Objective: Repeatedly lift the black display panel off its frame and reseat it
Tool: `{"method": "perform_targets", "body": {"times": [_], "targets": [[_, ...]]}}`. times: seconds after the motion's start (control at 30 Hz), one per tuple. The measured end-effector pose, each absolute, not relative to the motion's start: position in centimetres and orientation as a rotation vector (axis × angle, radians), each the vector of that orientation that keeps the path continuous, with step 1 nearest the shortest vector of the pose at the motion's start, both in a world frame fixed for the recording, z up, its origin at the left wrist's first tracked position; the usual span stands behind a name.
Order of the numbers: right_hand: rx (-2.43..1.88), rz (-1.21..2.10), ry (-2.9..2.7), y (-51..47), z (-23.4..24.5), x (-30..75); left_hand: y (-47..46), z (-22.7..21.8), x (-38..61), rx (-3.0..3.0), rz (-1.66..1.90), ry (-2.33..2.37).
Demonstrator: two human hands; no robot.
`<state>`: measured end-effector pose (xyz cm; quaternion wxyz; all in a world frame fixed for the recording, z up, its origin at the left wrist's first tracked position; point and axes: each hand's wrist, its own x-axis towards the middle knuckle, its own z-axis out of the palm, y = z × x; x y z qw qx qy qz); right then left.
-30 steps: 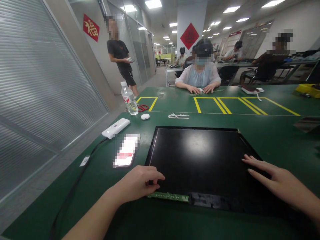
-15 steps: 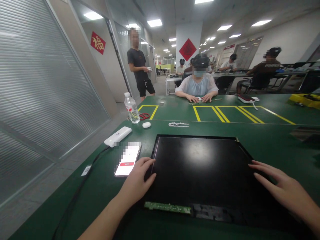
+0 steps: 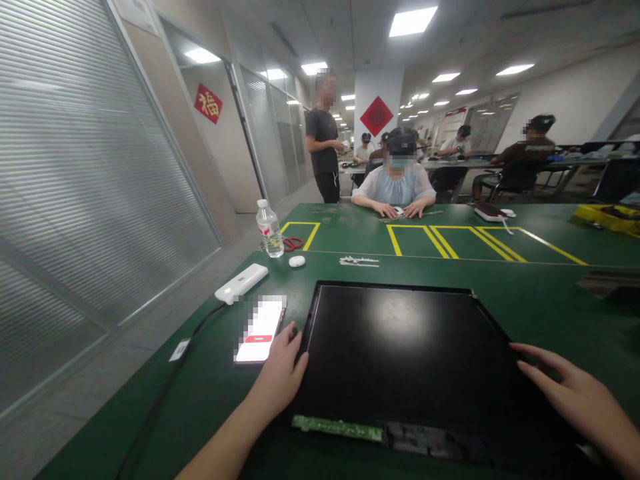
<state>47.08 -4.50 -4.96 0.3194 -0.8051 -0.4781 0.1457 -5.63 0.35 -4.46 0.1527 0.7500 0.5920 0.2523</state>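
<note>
A black display panel (image 3: 400, 347) lies flat on the green table, a narrow green circuit board (image 3: 338, 428) along its near edge. Beside the left edge of the panel is my left hand (image 3: 283, 367), fingers parted and slightly bent, its thumb tip at the frame. On the opposite side, my right hand (image 3: 565, 383) has its fingers stretched toward the right edge, the thumb apart from them. Whether either hand presses on the frame is hard to tell. A lit phone (image 3: 263, 330) lies just left of my left hand.
Left of the panel are a white power bank (image 3: 243, 283) with a black cable, a water bottle (image 3: 270, 230), red-handled scissors (image 3: 293, 244) and a white earphone case (image 3: 297, 261). Thin pale strips (image 3: 359, 261) lie beyond the panel. A person (image 3: 395, 180) sits across the table.
My left fingers have come off the panel's upper surface to beside its left edge. My right hand has shifted slightly outward. The standing person has moved right; the camera view has tilted up.
</note>
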Motion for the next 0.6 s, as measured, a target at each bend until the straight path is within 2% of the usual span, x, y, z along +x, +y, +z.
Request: {"method": "perform_targets", "body": {"times": [0.2,0.4,0.5,0.6], "targets": [[-2.042,0.369,-1.302,-4.5,-5.5,47.2,0.4,-3.1,-5.4,2.133,0.711,1.652],[-1.914,0.419,-1.274,-4.6,-6.0,47.5,0.3,-2.5,-5.2,1.982,0.857,1.537],[-1.904,0.452,-1.254,-4.6,-6.5,47.8,0.1,-1.9,-4.8,1.75,0.907,1.441],[-1.916,0.468,-1.214,-4.3,-7.3,48.1,-0.4,-1.1,-4.0,1.246,0.954,1.299]]}}
